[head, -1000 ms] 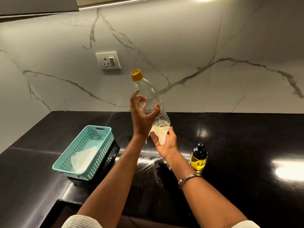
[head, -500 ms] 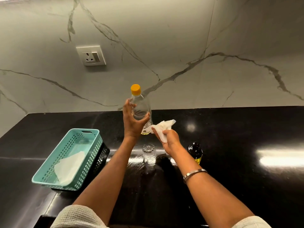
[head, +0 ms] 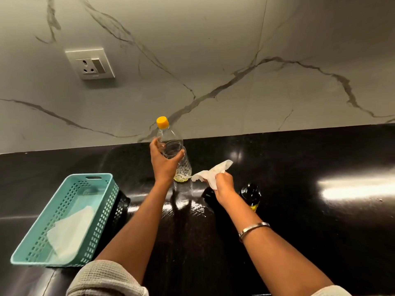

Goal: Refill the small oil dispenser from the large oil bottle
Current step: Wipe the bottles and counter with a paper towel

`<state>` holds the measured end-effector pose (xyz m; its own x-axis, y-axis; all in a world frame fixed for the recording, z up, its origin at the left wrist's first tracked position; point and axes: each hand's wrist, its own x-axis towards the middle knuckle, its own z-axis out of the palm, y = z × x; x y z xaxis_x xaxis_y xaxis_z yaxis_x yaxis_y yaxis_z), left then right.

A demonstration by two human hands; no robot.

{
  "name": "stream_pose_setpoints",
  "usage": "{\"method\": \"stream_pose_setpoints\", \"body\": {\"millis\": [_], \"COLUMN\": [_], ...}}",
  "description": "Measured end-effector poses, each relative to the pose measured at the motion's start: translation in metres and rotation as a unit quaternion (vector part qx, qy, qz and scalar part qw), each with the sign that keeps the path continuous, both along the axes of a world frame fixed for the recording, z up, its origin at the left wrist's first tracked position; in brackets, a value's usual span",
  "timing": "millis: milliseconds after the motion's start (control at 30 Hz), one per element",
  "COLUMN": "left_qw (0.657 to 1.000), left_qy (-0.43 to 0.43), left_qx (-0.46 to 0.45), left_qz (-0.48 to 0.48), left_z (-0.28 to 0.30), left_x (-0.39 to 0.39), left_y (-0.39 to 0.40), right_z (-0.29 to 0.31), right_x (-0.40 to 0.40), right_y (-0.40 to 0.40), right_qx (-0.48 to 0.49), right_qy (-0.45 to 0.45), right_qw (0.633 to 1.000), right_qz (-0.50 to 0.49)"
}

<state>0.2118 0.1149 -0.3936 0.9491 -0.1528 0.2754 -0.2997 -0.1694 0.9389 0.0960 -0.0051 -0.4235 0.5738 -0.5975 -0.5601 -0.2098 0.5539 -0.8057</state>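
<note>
The left hand (head: 164,162) has its grip wrapped round the upper body of the large clear plastic oil bottle with a yellow screw cap (head: 171,146), thumb on the near left side and fingers curling over the right. The bottle stands nearly upright at the centre of the view, its base on or just above the glossy black stone bench (head: 299,210); I cannot tell whether it touches. Only a thin layer of yellow oil shows at its bottom, and the cap is on.

The right hand (head: 223,185), at about 4 o'clock from the bottle's base, pinches a crumpled white paper tissue (head: 213,173) in a closed grip. 1 corner of the tissue reaches left to the foot of the bottle, and the other end sticks up toward 1 o'clock. A silver metal bangle (head: 253,228) sits on the right forearm.

The small oil dispenser with a black top and yellow oil in its glass base (head: 251,196) stands on the bench just beside the right wrist, at 4 o'clock from the bottle and apart from it.

At 8 o'clock from the bottle lies a turquoise perforated plastic basket (head: 42,242) holding a folded white tissue sheet (head: 70,231), with a black perforated basket (head: 119,208) tucked under its right edge. A white wall socket with a switch (head: 90,64) is set in the grey-veined marble wall (head: 235,50) at 11 o'clock.
</note>
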Motion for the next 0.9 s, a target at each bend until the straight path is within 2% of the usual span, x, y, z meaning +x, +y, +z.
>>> {"method": "stream_pose_setpoints", "body": {"millis": [267,600,767,900], "left_qw": [0.999,0.997,0.993,0.991], "left_qy": [0.042,0.062,0.093,0.119], "left_qx": [0.007,0.044,0.079,0.063], "left_qz": [-0.023,-0.027,-0.001,0.01], "left_z": [-0.004,-0.013,-0.01,-0.015], "left_x": [0.006,0.003,-0.021,-0.051], "left_y": [-0.005,-0.003,0.005,0.014], "right_z": [-0.002,0.021,0.04,0.055], "right_x": [0.003,0.001,0.0,-0.009], "right_y": [0.004,0.005,0.0,-0.006], "right_qx": [-0.035,-0.08,-0.107,-0.13], "right_qy": [0.018,-0.002,-0.029,-0.054], "right_qw": [0.999,0.995,0.992,0.989], "right_qz": [0.012,0.058,0.056,0.053]}}
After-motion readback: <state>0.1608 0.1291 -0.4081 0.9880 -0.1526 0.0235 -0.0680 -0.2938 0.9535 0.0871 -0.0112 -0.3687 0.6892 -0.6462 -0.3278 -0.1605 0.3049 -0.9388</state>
